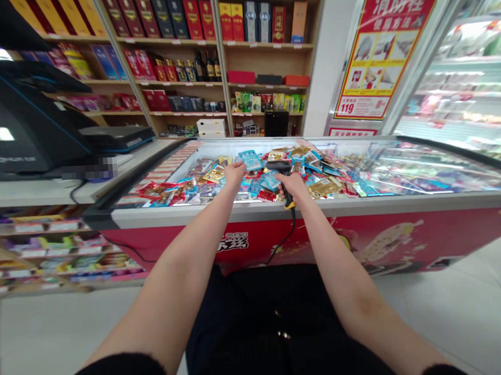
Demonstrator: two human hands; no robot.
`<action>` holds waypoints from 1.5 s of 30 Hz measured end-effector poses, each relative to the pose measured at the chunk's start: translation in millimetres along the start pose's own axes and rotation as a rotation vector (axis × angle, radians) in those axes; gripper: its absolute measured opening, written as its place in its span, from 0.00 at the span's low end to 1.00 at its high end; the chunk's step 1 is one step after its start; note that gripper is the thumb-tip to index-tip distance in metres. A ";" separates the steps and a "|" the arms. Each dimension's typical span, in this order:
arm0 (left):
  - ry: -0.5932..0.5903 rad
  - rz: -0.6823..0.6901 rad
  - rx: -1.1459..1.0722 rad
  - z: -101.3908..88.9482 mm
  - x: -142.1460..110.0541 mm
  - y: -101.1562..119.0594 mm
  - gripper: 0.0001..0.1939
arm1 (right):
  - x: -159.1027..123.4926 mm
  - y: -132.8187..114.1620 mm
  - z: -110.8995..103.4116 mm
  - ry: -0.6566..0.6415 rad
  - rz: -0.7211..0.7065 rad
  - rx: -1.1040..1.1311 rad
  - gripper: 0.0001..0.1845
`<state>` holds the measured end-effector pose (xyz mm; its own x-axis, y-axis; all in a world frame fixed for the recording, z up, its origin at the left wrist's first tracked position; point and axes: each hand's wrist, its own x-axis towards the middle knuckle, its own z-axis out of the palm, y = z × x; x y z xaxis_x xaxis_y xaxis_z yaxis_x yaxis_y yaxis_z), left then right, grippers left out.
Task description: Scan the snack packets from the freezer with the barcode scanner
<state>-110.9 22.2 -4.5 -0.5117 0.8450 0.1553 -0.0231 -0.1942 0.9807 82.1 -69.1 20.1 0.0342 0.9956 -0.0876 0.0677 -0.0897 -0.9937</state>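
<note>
My left hand pinches the edge of a light-blue snack packet above the glass-topped freezer. In my right hand is a black barcode scanner, gripped by its handle with the head pointing left toward the packet. A yellow part shows at the handle's base, and a black cable hangs from it down the freezer's front. Beneath both hands lies a heap of small packets in gold, blue and red, such as a gold packet.
A dark checkout terminal stands on the white counter at left. Behind the freezer, wooden shelves carry boxed goods and bottles. A red fire-hydrant poster hangs at right, beside a glass-fronted fridge.
</note>
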 end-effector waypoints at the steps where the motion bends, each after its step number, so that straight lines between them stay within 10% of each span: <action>1: -0.024 0.006 0.018 7.2 0.2 1.9 0.08 | 0.3 0.5 -2.8 0.001 0.000 0.010 0.18; 7: -0.094 0.121 0.317 14.8 -0.6 -5.4 0.11 | 4.0 6.9 -14.6 -0.001 -0.015 0.023 0.17; 15: -0.094 0.298 0.836 -27.7 15.6 -5.1 0.13 | 1.0 9.6 -3.9 -0.025 0.012 0.024 0.19; 22: -0.423 0.394 1.470 -72.4 39.2 -7.2 0.31 | 5.6 17.6 7.4 -0.037 -0.008 -0.012 0.17; 38: -0.501 0.508 1.322 -135.8 49.7 -14.1 0.22 | -0.7 22.2 37.9 -0.123 -0.014 -0.095 0.17; 45: -0.315 0.374 1.156 -129.8 45.3 1.6 0.06 | -0.5 20.9 40.7 -0.142 -0.039 -0.114 0.16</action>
<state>-245.6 -4.5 -11.3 -0.0938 0.9457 0.3113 0.9259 -0.0321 0.3765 42.9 -70.4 -3.5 -0.1117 0.9916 -0.0660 0.1795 -0.0452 -0.9827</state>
